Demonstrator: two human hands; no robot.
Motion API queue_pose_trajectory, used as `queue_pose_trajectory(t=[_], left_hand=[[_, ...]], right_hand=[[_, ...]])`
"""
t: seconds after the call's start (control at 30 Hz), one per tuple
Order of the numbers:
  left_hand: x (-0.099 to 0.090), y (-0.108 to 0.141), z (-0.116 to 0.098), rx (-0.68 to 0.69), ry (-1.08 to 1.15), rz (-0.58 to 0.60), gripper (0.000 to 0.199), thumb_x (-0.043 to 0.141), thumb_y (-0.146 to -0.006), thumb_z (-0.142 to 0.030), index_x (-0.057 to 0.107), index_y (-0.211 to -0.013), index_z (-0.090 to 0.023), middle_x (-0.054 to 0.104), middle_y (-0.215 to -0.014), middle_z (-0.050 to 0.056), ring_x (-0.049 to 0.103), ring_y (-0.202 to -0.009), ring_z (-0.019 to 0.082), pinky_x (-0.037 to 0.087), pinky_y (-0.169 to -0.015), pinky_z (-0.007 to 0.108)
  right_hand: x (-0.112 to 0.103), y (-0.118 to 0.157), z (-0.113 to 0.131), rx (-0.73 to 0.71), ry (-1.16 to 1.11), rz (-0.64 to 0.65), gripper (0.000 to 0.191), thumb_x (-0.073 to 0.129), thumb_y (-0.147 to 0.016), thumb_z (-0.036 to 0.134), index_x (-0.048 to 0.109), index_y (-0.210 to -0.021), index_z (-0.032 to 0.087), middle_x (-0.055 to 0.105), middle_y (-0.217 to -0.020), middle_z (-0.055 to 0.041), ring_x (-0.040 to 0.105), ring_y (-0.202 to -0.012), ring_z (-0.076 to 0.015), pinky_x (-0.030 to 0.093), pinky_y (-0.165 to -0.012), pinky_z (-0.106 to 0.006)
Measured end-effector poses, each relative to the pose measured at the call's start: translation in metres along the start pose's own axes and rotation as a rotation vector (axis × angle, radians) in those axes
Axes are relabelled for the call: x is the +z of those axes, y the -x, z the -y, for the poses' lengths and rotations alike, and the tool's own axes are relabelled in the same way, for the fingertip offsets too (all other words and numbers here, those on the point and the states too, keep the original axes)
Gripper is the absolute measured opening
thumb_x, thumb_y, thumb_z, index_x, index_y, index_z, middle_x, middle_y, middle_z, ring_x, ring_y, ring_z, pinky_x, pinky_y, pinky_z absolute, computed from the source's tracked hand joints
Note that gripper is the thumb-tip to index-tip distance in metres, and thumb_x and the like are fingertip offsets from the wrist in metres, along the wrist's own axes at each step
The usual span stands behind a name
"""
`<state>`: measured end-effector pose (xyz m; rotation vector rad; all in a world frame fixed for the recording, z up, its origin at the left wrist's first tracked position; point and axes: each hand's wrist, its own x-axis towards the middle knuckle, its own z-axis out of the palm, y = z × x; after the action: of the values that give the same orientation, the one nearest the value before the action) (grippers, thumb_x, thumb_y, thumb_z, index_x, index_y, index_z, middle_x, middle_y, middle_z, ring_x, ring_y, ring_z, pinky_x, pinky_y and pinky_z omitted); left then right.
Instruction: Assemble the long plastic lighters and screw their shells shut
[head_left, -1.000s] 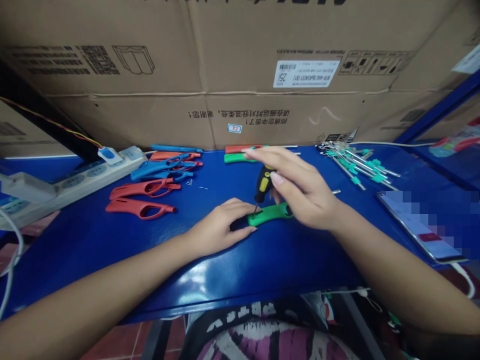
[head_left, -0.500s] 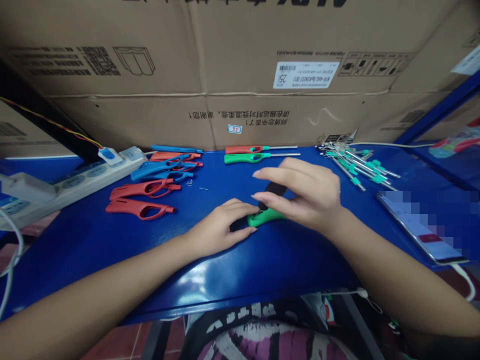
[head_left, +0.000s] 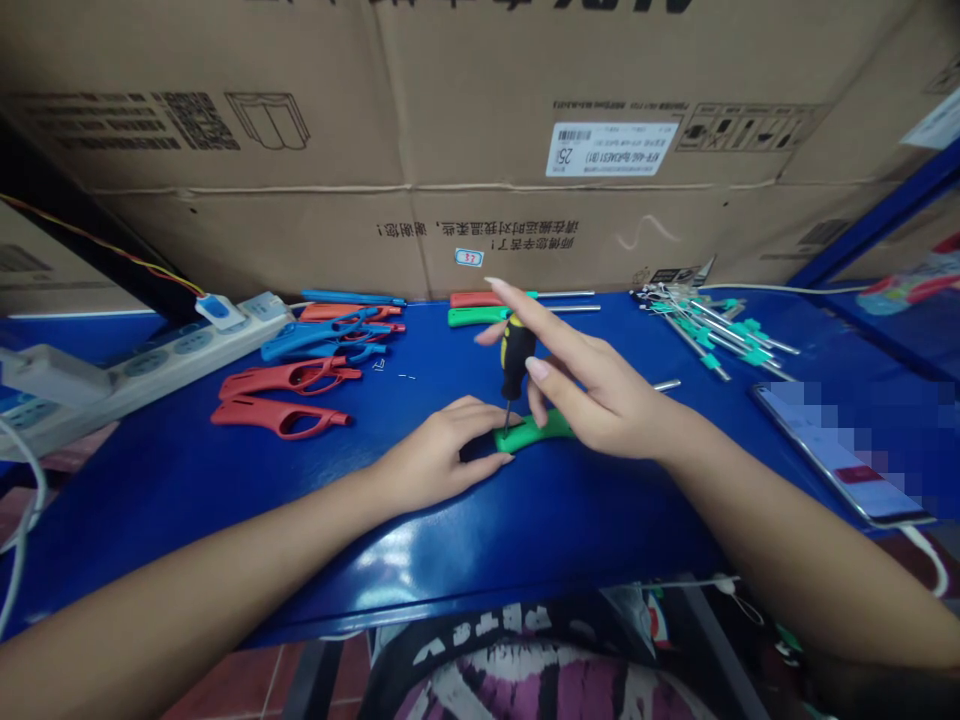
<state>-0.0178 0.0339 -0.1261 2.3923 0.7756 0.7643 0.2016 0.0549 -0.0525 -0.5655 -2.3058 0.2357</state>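
Beneath my right hand (head_left: 600, 395) lies a green long-nosed lighter (head_left: 534, 431) on the blue tabletop, its metal tube pointing right. My left hand (head_left: 439, 458) pinches the near-left end of its handle between thumb and fingers. A black and yellow screwdriver (head_left: 513, 378) stands nearly upright, its tip on the lighter's left end. My right thumb and fingers close round its handle, with the index finger stretched along the top. Part of the lighter's middle is hidden by the right hand.
Red lighter shells (head_left: 281, 416) and blue shells (head_left: 322, 338) lie left, beside a power strip (head_left: 176, 350) and small screws (head_left: 379, 365). Two assembled lighters (head_left: 487, 316) lie behind. Metal tubes with teal parts (head_left: 720, 335) and a charging phone (head_left: 840, 455) are right; a cardboard box (head_left: 315, 220) stands behind.
The screwdriver has swung from tilted to nearly upright, and my right hand has moved left and up around its handle. My left hand has stayed on the lighter.
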Motion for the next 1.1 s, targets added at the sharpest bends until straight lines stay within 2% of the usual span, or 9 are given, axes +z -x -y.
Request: queue_pose_trajectory(t=[0.2, 0.33, 0.47, 0.53, 0.63, 0.8, 0.87, 0.97, 1.1], left_hand=[[0.0008, 0.0005, 0.0010, 0.032, -0.017, -0.023, 0.033, 0.066, -0.094, -0.027, 0.063, -0.125, -0.018, 0.071, -0.120, 0.009, 0.063, -0.114, 0.022, 0.050, -0.102, 0.038], [0.0005, 0.0001, 0.0002, 0.009, -0.016, -0.016, 0.035, 0.066, -0.094, -0.027, 0.063, -0.127, -0.020, 0.071, -0.118, 0.008, 0.065, -0.110, 0.022, 0.052, -0.099, 0.038], [0.0003, -0.0005, -0.0007, 0.016, -0.013, -0.029, 0.032, 0.066, -0.093, -0.027, 0.064, -0.125, -0.020, 0.071, -0.119, 0.009, 0.066, -0.111, 0.023, 0.052, -0.100, 0.041], [0.0003, -0.0008, -0.0010, 0.026, -0.006, -0.033, 0.033, 0.066, -0.093, -0.026, 0.064, -0.125, -0.019, 0.071, -0.120, 0.009, 0.065, -0.112, 0.023, 0.052, -0.100, 0.041], [0.0000, -0.0012, -0.0016, 0.021, 0.000, -0.030, 0.034, 0.066, -0.093, -0.025, 0.063, -0.127, -0.020, 0.072, -0.118, 0.009, 0.066, -0.109, 0.023, 0.053, -0.098, 0.041], [-0.0001, -0.0011, -0.0019, 0.010, -0.012, -0.020, 0.033, 0.066, -0.093, -0.025, 0.064, -0.126, -0.020, 0.071, -0.122, 0.009, 0.064, -0.114, 0.024, 0.051, -0.103, 0.043], [0.0000, -0.0010, -0.0017, 0.009, -0.011, -0.022, 0.033, 0.066, -0.094, -0.026, 0.064, -0.126, -0.020, 0.071, -0.120, 0.009, 0.065, -0.112, 0.023, 0.052, -0.101, 0.042], [0.0001, -0.0010, -0.0016, 0.003, -0.010, -0.017, 0.031, 0.065, -0.094, -0.026, 0.065, -0.124, -0.019, 0.071, -0.117, 0.009, 0.065, -0.109, 0.022, 0.053, -0.098, 0.040], [0.0004, -0.0005, -0.0011, 0.011, -0.023, -0.030, 0.032, 0.066, -0.093, -0.026, 0.065, -0.125, -0.019, 0.071, -0.119, 0.009, 0.065, -0.111, 0.023, 0.052, -0.100, 0.041]], right_hand=[[0.0012, 0.0023, -0.0017, -0.038, 0.179, -0.151, 0.036, 0.064, -0.094, 0.040, 0.066, -0.124, 0.021, 0.073, -0.111, -0.0079, 0.070, -0.093, -0.0194, 0.057, -0.079, -0.029], [0.0017, -0.0005, 0.0007, -0.004, -0.040, -0.054, 0.038, 0.041, -0.104, 0.029, 0.055, -0.139, 0.021, 0.067, -0.125, -0.0094, 0.068, -0.100, -0.0174, 0.058, -0.080, -0.031], [0.0022, 0.0006, -0.0010, -0.053, 0.033, -0.163, 0.033, 0.063, -0.095, 0.038, 0.067, -0.123, 0.020, 0.072, -0.101, -0.0067, 0.067, -0.085, -0.0171, 0.057, -0.077, -0.031], [0.0025, 0.0014, -0.0013, -0.065, 0.093, -0.173, 0.037, 0.062, -0.096, 0.039, 0.065, -0.127, 0.020, 0.071, -0.110, -0.0091, 0.067, -0.093, -0.0196, 0.057, -0.080, -0.032], [0.0033, 0.0010, -0.0002, 0.002, -0.051, -0.074, 0.041, 0.040, -0.105, 0.029, 0.050, -0.144, 0.021, 0.066, -0.126, -0.0101, 0.066, -0.098, -0.0175, 0.058, -0.079, -0.032], [0.0041, 0.0003, -0.0009, -0.053, 0.080, -0.190, 0.032, 0.065, -0.094, 0.039, 0.068, -0.119, 0.019, 0.072, -0.100, -0.0067, 0.067, -0.086, -0.0177, 0.056, -0.077, -0.030], [0.0044, 0.0002, -0.0007, -0.061, 0.118, -0.156, 0.035, 0.057, -0.098, 0.037, 0.063, -0.129, 0.021, 0.071, -0.110, -0.0082, 0.067, -0.097, -0.0197, 0.056, -0.083, -0.032], [0.0068, 0.0005, 0.0001, 0.002, -0.067, -0.029, 0.044, 0.037, -0.105, 0.028, 0.044, -0.148, 0.023, 0.066, -0.125, -0.0087, 0.066, -0.103, -0.0172, 0.057, -0.083, -0.030], [0.0098, 0.0032, -0.0021, -0.003, -0.014, -0.135, 0.038, 0.060, -0.097, 0.039, 0.061, -0.131, 0.021, 0.072, -0.106, -0.0063, 0.068, -0.084, -0.0157, 0.057, -0.074, -0.027]])
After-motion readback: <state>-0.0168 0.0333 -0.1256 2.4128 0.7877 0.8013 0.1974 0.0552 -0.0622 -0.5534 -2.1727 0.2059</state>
